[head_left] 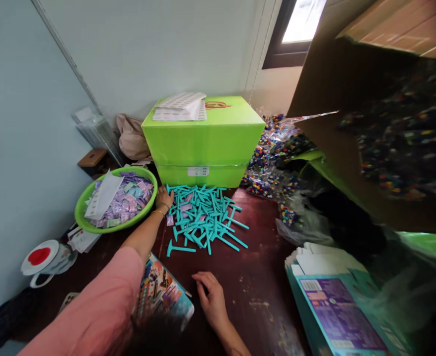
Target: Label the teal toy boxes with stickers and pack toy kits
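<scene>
My left hand [165, 199] reaches forward to the left edge of a pile of teal T-shaped plastic tools [203, 217], beside the green basin [143, 217]. Its fingers look apart, with nothing visible in them; part of them is hard to make out. My right hand [211, 296] rests over the table in front, fingers loosely bent and thumb apart, holding nothing. Just left of it lies a colourful printed box [166, 289], partly covered by my left arm. A few small pink packets [185, 207] show among the teal tools.
Behind the pile stands a lime-green carton [203, 143] topped with printed sheets [180, 106]. The basin holds purple packets [128, 200]. Bags of colourful beads [273, 153] and an open cardboard box [325, 99] are right. Flat teal-purple cartons [336, 306] stand front right; a lidded mug [49, 262] is left.
</scene>
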The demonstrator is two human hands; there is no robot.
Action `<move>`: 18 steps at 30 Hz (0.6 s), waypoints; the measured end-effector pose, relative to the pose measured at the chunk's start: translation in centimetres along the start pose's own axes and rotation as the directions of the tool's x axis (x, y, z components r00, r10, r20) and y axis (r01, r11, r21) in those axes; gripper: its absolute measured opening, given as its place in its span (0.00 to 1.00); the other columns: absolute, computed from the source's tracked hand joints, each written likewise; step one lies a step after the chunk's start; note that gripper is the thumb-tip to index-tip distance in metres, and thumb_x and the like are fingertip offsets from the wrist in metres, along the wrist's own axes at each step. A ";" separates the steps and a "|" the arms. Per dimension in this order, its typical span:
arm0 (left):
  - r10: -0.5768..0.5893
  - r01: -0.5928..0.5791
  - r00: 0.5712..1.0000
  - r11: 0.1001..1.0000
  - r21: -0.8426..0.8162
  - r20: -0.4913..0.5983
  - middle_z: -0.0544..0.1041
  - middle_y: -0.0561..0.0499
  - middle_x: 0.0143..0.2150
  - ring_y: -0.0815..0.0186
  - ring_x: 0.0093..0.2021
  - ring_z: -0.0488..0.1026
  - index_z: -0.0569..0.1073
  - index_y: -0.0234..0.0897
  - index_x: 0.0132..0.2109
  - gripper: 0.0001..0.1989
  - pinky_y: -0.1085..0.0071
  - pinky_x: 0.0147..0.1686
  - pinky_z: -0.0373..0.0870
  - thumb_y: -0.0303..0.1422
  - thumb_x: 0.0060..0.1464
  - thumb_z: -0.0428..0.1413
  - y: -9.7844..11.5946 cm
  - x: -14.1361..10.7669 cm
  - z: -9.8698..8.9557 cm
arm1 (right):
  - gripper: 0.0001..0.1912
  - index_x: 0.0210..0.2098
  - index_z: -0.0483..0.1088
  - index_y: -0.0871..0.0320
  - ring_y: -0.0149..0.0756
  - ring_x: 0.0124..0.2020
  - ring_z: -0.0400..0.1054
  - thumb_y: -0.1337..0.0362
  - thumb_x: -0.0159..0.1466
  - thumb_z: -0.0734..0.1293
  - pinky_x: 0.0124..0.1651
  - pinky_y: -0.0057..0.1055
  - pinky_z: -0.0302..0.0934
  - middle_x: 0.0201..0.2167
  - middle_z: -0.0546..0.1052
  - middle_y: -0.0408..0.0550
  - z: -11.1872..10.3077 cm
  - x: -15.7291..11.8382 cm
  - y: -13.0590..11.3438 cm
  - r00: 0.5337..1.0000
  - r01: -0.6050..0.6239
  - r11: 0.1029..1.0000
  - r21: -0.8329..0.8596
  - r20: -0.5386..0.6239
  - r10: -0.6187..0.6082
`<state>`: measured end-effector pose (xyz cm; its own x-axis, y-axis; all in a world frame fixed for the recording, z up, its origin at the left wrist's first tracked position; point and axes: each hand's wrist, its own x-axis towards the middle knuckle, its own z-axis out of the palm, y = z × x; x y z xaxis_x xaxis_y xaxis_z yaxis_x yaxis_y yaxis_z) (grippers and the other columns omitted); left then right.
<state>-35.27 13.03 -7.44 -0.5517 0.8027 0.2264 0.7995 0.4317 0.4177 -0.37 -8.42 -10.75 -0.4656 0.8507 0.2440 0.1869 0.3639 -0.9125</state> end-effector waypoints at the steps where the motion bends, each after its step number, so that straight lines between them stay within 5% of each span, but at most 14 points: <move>1: 0.003 -0.003 1.000 1.000 -0.002 0.006 0.67 0.24 0.61 0.39 0.67 0.59 0.68 0.23 0.58 0.23 0.44 0.65 0.54 0.38 0.65 0.47 0.3 -0.6 0.5 | 0.14 0.44 0.78 0.52 0.39 0.45 0.75 0.70 0.68 0.62 0.49 0.34 0.69 0.42 0.81 0.48 0.0 0.0 0.0 1.000 -0.005 1.000 0.006 -0.002 0.005; 5: 0.060 -0.059 0.997 0.998 -0.037 0.052 0.73 0.33 0.57 0.49 0.61 0.67 0.72 0.32 0.55 0.19 0.52 0.64 0.59 0.37 0.66 0.45 2.7 -3.0 2.8 | 0.14 0.44 0.78 0.51 0.39 0.45 0.75 0.69 0.68 0.62 0.49 0.35 0.69 0.42 0.81 0.48 0.0 0.1 0.1 1.000 -0.005 1.000 -0.005 0.002 0.005; 9: 0.084 -0.079 0.994 0.993 -0.086 0.067 0.73 0.39 0.61 0.57 0.63 0.67 0.70 0.35 0.60 0.20 0.58 0.66 0.58 0.35 0.68 0.44 4.9 -2.5 3.7 | 0.13 0.44 0.79 0.50 0.40 0.45 0.75 0.68 0.68 0.63 0.50 0.35 0.69 0.41 0.81 0.48 -0.2 0.2 0.0 1.000 0.005 1.000 0.028 0.000 -0.005; 15: -0.114 0.114 0.994 0.990 -0.089 0.005 0.57 0.20 0.70 0.37 0.72 0.50 0.61 0.18 0.66 0.30 0.38 0.67 0.47 0.37 0.65 0.45 1.9 -1.0 0.1 | 0.13 0.44 0.79 0.52 0.39 0.45 0.75 0.68 0.69 0.62 0.50 0.34 0.69 0.41 0.81 0.49 -0.1 0.4 -0.2 1.000 -0.019 0.996 0.087 -0.020 0.021; 18: -0.093 0.098 0.995 0.988 -0.122 0.046 0.56 0.19 0.70 0.37 0.73 0.50 0.61 0.16 0.66 0.31 0.40 0.68 0.47 0.38 0.65 0.45 1.2 -1.8 -0.4 | 0.13 0.43 0.79 0.52 0.38 0.44 0.75 0.69 0.69 0.62 0.49 0.34 0.68 0.40 0.80 0.49 0.0 0.5 -0.3 0.999 -0.020 0.996 0.086 -0.030 0.022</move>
<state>-33.43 11.93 -6.97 -0.6120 0.7773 0.1460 0.7067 0.4546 0.5422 -0.68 -8.15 -10.36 -0.4351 0.8697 0.2331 0.1211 0.3131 -0.9420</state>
